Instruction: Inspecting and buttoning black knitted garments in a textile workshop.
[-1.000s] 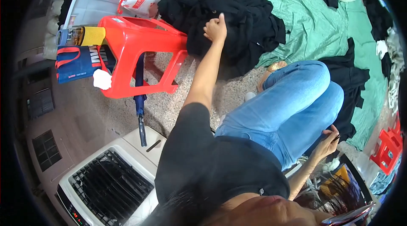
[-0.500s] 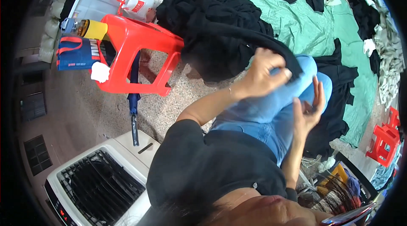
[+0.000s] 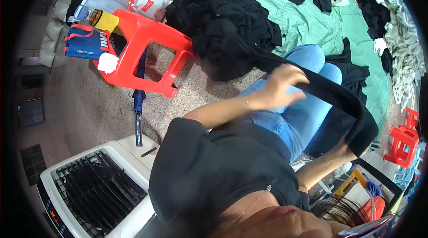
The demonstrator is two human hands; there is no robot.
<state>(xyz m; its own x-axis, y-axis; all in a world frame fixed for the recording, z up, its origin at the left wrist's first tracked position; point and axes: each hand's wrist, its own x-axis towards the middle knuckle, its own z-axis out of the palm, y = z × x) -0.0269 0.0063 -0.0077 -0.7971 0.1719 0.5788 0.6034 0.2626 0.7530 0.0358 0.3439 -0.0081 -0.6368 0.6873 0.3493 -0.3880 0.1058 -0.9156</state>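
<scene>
A long narrow length of a black garment point(image 3: 336, 93) stretches from the dark clothing pile point(image 3: 218, 28) across my knees to the right, where it bends down. My left hand point(image 3: 283, 86) lies against it above my knees, slightly blurred, with thumb and fingers apart. The end of the black length drapes over my right hand point(image 3: 345, 151), low at the right, and hides most of its fingers; whether they grip the cloth does not show. More black clothing point(image 3: 345, 66) lies just beyond my knees.
A red plastic stool point(image 3: 151, 28) at the left bears a bottle point(image 3: 100, 18) and a blue bag point(image 3: 84, 44). An umbrella point(image 3: 138, 122) leans there, near a white air cooler point(image 3: 96, 184). Green sheeting point(image 3: 307, 28) spreads ahead. Red stools point(image 3: 401, 144) stand far right.
The black length has been drawn out to the right over my knees. My right hand, bare and raised before, has moved right and down under its end. My left hand's fingers have spread apart.
</scene>
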